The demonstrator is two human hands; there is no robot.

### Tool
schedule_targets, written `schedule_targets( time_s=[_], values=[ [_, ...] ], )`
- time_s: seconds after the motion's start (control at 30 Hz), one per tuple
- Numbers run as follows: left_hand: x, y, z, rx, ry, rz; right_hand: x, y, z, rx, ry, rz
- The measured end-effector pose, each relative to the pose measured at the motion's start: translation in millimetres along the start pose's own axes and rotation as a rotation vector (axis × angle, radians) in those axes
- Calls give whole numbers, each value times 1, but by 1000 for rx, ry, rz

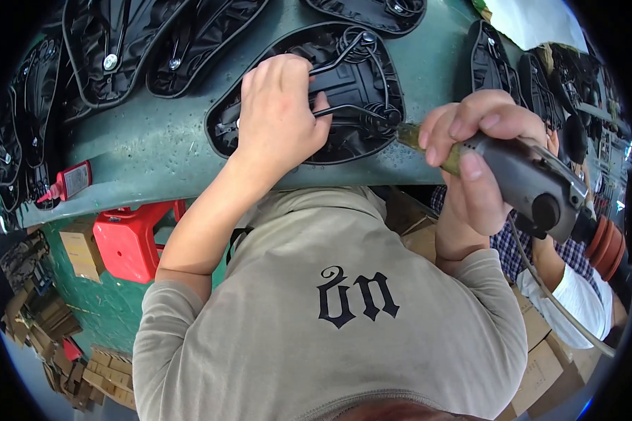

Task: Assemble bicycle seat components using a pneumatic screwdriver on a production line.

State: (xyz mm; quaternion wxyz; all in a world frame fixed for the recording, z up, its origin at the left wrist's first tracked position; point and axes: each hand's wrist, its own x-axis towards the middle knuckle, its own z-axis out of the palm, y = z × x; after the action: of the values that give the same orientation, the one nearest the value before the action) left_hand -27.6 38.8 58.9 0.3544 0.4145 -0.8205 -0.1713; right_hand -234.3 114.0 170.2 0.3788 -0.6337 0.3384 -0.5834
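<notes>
An upturned black saddle [344, 77] with metal rails and coil springs lies on the green workbench [154, 147]. My left hand [277, 112] presses down on it, fingers curled over a black rail. My right hand [470, 151] grips a grey pneumatic driver [534, 179]. The driver's tip [407, 133] points at the spring end on the saddle's right side. A hose [555, 298] trails from the tool toward the lower right.
Several more black saddles [119, 49] lie upside down across the bench's far side and at the right [498, 63]. A small red bottle [67, 182] lies near the bench's front edge. Below are a red plastic stool [130, 242], cardboard boxes [541, 351], and another person in a checked shirt [512, 249].
</notes>
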Motion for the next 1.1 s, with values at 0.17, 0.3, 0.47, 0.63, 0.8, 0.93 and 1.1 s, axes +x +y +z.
schedule_targets(
  time_s=[0.17,0.3,0.47,0.63,0.8,0.93,1.1],
  values=[
    [-3,-2,0,-8,58,18,-1,3,9,28,-45,-20],
    [-3,-7,1,-31,57,29,1,6,15,24,-11,8],
    [4,-6,-6,-17,35,8,5,8,14,5,-73,-25],
    [5,-4,-3,-14,-18,-53,0,-19,5,-7,-7,-51],
    [9,6,-24,-36,-18,30,-16,-44,-18,-32,229,-182],
    [35,27,-53,-22,-312,183,-44,-3,-55,-81,376,-62],
    [113,64,-60,-152,-71,190,-65,34,-62,-65,487,21]
  ],
)
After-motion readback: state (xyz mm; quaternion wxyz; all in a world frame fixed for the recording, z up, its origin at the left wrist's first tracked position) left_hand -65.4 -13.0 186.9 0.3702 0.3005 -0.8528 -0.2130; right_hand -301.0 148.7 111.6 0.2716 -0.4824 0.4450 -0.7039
